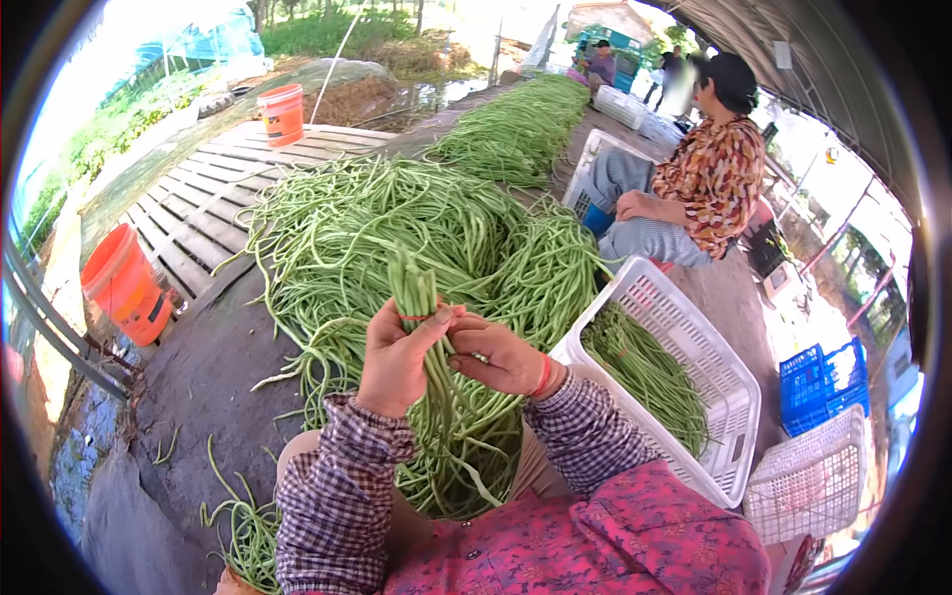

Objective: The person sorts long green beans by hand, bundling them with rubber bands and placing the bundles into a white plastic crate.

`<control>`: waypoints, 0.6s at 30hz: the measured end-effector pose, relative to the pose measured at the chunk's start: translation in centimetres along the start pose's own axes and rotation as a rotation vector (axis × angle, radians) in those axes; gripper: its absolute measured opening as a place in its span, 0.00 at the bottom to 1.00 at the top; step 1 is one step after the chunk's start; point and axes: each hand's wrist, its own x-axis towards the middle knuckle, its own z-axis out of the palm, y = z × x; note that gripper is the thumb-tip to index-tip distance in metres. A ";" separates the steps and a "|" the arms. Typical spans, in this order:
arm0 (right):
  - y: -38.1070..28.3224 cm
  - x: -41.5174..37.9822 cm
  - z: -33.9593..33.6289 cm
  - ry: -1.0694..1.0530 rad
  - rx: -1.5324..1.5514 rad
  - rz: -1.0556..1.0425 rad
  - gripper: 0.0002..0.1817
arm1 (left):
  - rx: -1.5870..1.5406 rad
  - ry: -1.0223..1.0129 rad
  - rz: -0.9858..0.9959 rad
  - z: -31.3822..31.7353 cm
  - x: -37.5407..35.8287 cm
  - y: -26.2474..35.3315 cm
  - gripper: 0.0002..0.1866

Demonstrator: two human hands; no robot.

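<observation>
A bundle of long green beans (pixel 437 382) stands upright in front of my chest, with a red band round it near the top. My left hand (pixel 395 357) is wrapped round the bundle just at the band. Close beside it, my right hand (pixel 496 355) has its fingers bent against the bundle's right side; a red string circles that wrist. Whether its fingertips pinch the band or a bean is too small to tell. Behind both hands spreads a large heap of loose long beans (pixel 377 218), and more beans hang down between my knees.
A white crate (pixel 729 397) with beans stands at my right, near blue crates (pixel 823 382) and another white crate (pixel 808 481). Orange buckets (pixel 127 283) (pixel 282 117) are at the left by wooden slats (pixel 203 183). A person (pixel 714 169) sits at the right; others are farther back.
</observation>
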 end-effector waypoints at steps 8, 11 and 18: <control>-0.4 -0.8 -1.5 -0.180 0.119 0.577 0.21 | 0.391 0.049 0.219 0.9 0.0 1.1 0.11; -0.9 0.1 -1.4 0.273 -0.005 0.132 0.34 | 0.242 -0.168 0.041 0.6 -0.4 3.9 0.18; -1.7 0.4 5.2 -0.285 1.083 0.522 0.23 | 0.046 -0.249 0.092 0.5 -0.4 3.7 0.16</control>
